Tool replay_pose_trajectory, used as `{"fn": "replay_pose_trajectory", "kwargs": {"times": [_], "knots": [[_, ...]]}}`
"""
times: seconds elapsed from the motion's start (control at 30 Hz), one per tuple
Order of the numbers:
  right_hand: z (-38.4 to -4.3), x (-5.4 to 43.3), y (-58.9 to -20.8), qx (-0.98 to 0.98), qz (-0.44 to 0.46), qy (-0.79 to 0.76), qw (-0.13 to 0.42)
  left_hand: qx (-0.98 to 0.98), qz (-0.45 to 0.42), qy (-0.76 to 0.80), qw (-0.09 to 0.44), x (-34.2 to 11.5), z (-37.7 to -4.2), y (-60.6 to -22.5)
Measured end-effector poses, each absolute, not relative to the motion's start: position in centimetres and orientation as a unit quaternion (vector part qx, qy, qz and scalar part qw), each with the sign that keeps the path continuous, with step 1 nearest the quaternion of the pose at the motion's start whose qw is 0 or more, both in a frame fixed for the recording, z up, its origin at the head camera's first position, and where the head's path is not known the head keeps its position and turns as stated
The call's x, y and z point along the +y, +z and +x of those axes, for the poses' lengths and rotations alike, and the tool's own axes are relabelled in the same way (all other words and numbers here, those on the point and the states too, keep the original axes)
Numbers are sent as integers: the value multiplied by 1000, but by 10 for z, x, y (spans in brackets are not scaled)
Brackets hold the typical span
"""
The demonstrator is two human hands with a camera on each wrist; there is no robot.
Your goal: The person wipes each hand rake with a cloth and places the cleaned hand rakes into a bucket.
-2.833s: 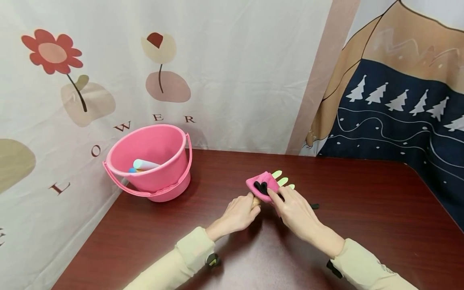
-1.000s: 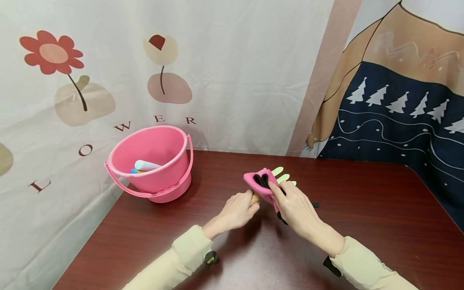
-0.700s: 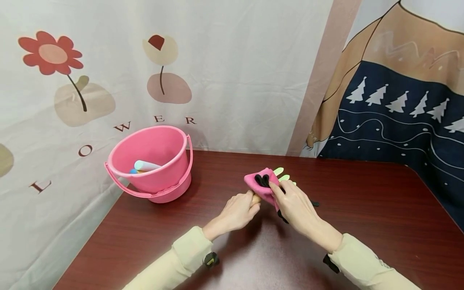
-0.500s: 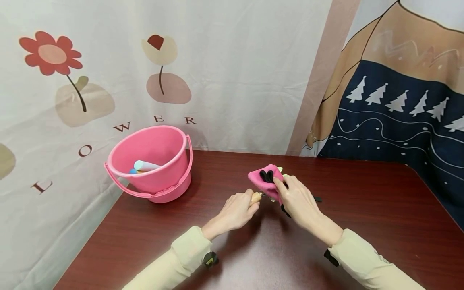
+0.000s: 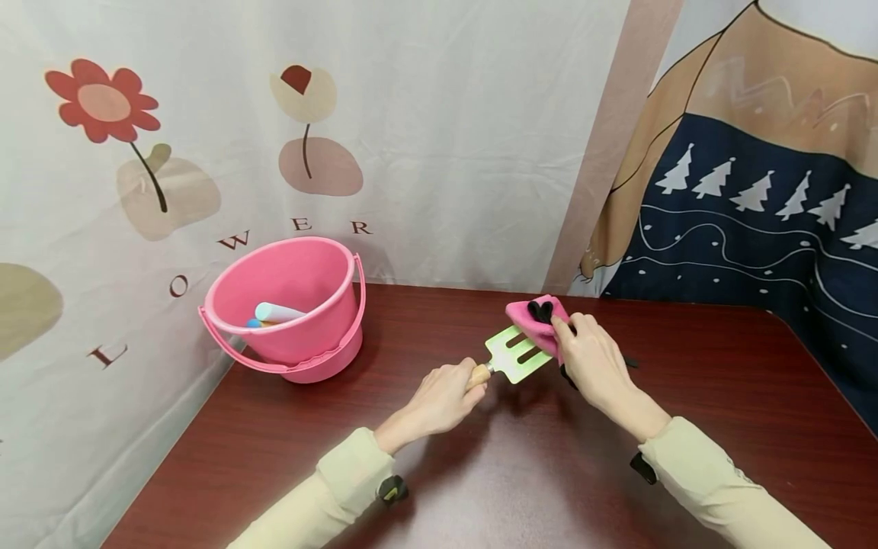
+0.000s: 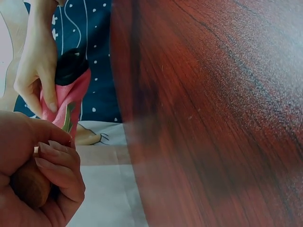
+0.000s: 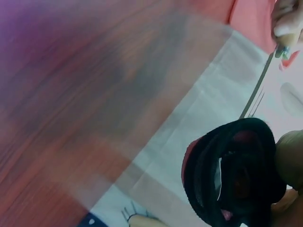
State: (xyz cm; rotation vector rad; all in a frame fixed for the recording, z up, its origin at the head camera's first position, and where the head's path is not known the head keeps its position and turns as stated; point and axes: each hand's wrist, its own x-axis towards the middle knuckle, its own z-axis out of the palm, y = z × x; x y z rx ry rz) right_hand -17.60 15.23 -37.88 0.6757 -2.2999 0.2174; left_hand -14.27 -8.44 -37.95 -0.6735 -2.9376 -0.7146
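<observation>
In the head view, my left hand (image 5: pixel 439 398) grips the wooden handle (image 5: pixel 479 376) of a small light-green garden hand fork, its three tines (image 5: pixel 513 358) pointing away to the right. My right hand (image 5: pixel 598 366) pinches a pink cloth item (image 5: pixel 531 324) with black trim, which covers the ends of the tines. The left wrist view has fingers curled round the wooden handle (image 6: pixel 31 183), with the pink cloth (image 6: pixel 73 92) beyond. A hollow black cuff (image 7: pixel 213 170) on the cloth item faces the right wrist view.
On the left of the dark red table (image 5: pixel 439 503) stands a pink bucket (image 5: pixel 336 335). Inside lie a pale blue cylinder (image 5: pixel 277 313) and other partly hidden pieces. A small dark strip (image 5: pixel 631 363) shows behind my right hand. A printed curtain (image 5: pixel 466 152) hangs along the back.
My right hand has moved right and away with the pink cloth, sliding along the fork, so most of the green head now shows. The left hand has barely moved.
</observation>
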Motion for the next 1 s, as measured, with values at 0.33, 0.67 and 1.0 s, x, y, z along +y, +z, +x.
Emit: {"fn": "replay_pose_trajectory", "kwargs": {"times": [0.33, 0.67, 1.0], "knots": [[-184, 172, -374, -904, 215, 93, 357, -944, -207, -255, 26, -90, -147, -374], [-176, 164, -364, -880, 225, 143, 394, -947, -198, -250, 29, -93, -150, -376], [-152, 129, -354, -849, 295, 167, 405, -949, -199, -245, 14, -88, -155, -382]]}}
